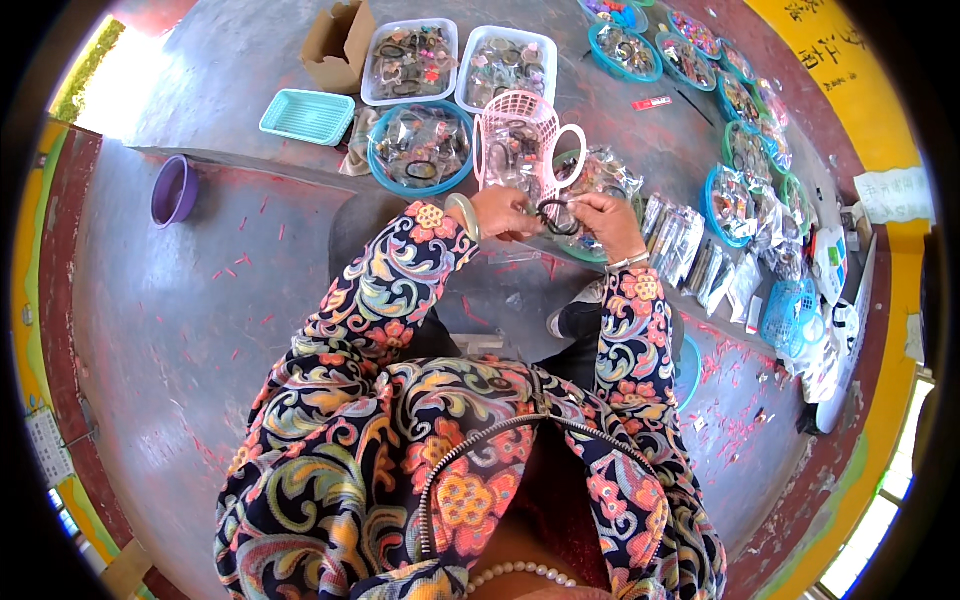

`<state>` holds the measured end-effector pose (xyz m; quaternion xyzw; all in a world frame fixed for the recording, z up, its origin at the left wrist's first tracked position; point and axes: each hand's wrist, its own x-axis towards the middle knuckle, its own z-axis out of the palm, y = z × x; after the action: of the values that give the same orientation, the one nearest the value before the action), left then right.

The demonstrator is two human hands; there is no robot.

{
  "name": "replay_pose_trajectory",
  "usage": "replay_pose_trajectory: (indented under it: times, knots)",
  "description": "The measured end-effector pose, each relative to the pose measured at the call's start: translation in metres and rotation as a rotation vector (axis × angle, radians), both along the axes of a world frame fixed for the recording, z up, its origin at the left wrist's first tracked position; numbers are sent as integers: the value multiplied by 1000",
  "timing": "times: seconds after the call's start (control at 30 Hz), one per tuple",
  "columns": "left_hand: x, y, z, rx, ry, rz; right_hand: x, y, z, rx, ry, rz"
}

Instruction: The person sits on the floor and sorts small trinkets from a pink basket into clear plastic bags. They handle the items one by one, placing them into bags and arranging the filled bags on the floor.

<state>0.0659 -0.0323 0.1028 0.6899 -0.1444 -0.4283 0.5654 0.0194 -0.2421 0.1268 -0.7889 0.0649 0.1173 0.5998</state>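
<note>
In front of me, both hands hold a dark looped band, like a hair tie (558, 219), over the near edge of a basket of bagged pieces (605, 175). My left hand (503, 214) pinches its left side, and a pale bangle circles that wrist. On the other side, my right hand (612, 226) has thumb and fingers closed on the loop. Just beyond my left hand stands a pink plastic basket (521, 108) with handles and clear bags inside. A round blue basket (420, 186) of packaged dark bands sits to its left.
Two white trays (458, 80) of small goods stand behind, beside a cardboard box (338, 45) and a turquoise tray (307, 117). Several filled baskets line the right, with stacked clear packets (672, 238) nearer me. A purple basin (175, 190) is at far left.
</note>
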Motion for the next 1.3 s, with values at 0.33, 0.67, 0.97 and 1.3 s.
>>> replay_pose_trajectory:
  times: [0.33, 0.67, 0.97, 1.3]
  knots:
    - [14, 19, 17, -435, 33, 1014, 44, 27, -9, 425, 89, -381]
    - [18, 14, 14, -532, 185, 1096, 112, 75, -61, 347, 230, -430]
    - [18, 9, 13, -583, 211, 1052, 56, 24, -7, 368, 80, -191]
    - [16, 10, 8, -482, 322, 719, -8, -105, -38, -40, 241, -549]
